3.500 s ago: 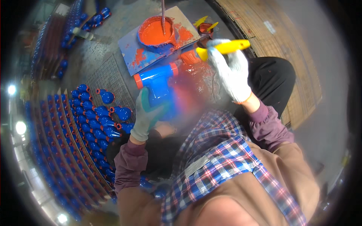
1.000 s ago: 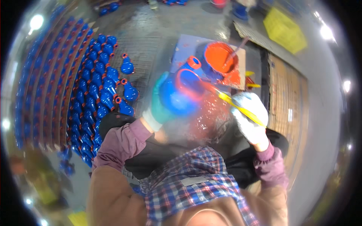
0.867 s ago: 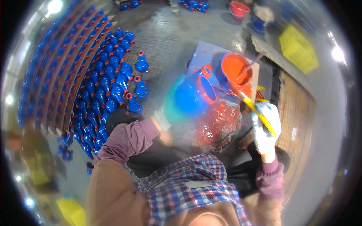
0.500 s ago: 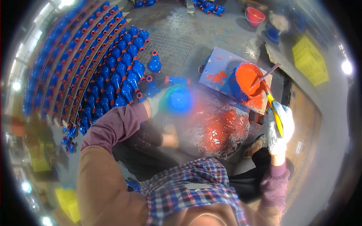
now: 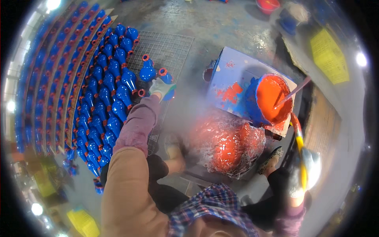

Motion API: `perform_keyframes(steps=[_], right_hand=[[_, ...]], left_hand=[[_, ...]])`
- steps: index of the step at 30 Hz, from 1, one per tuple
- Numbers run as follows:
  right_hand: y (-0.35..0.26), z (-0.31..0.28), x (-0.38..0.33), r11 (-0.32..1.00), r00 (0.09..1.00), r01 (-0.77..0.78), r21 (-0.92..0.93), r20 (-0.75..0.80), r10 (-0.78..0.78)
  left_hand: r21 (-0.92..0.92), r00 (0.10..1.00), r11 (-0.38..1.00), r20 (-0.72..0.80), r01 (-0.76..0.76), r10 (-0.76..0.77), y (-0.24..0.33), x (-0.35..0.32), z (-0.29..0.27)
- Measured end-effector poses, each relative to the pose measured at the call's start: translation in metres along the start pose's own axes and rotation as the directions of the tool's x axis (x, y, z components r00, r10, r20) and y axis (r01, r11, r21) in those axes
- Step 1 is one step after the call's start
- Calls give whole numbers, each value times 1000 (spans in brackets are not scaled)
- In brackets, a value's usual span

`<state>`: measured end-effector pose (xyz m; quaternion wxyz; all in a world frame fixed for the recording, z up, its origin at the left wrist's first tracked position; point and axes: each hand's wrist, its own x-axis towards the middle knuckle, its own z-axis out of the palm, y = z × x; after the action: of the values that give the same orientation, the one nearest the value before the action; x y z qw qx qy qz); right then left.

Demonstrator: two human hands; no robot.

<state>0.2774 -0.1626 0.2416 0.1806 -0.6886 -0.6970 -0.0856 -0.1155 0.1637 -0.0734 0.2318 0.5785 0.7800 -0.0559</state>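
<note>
My left hand [image 5: 160,87], in a pale glove with green, reaches onto the wire grid and grips a blue bulb-shaped metal part [image 5: 166,78] with a red ring end. Beside it stands a similar blue part [image 5: 147,73]; another blue piece [image 5: 169,95] shows partly below my fingers. My right hand [image 5: 310,170], gloved and blurred, is closed around a yellow-handled paintbrush [image 5: 299,142]. The brush's red-coated end is by the rim of a blue bucket [image 5: 252,103] of orange-red paint. A stick [image 5: 294,91] leans in the paint.
Rows of blue parts [image 5: 104,94] fill the left side, with more on curved-looking racks [image 5: 73,79]. The bucket stands on a paint-stained board [image 5: 227,75]. A red-coated, plastic-wrapped mound [image 5: 229,148] lies before me, near my feet. Wire mesh [image 5: 169,45] lies behind.
My left hand has moved left with the blue part, onto the wire grid. My right hand has drawn nearer to me with the paintbrush. The view has shifted.
</note>
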Motion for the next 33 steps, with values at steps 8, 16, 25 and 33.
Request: perform_keyframes(steps=[8, 16, 25, 33], right_hand=[[7, 3, -6, 964, 966, -258, 63, 45, 256], [18, 22, 5, 977, 982, -188, 102, 39, 185], [20, 28, 8, 989, 989, -146, -17, 35, 146], [12, 43, 21, 979, 985, -172, 110, 52, 167]], left_hand=[[51, 994, 994, -57, -94, 97, 4, 26, -22], [-27, 922, 986, -360, -163, 143, -68, 90, -45], [224, 977, 960, -94, -168, 192, -62, 118, -32], [280, 971, 942, -97, -186, 220, -64, 105, -49]])
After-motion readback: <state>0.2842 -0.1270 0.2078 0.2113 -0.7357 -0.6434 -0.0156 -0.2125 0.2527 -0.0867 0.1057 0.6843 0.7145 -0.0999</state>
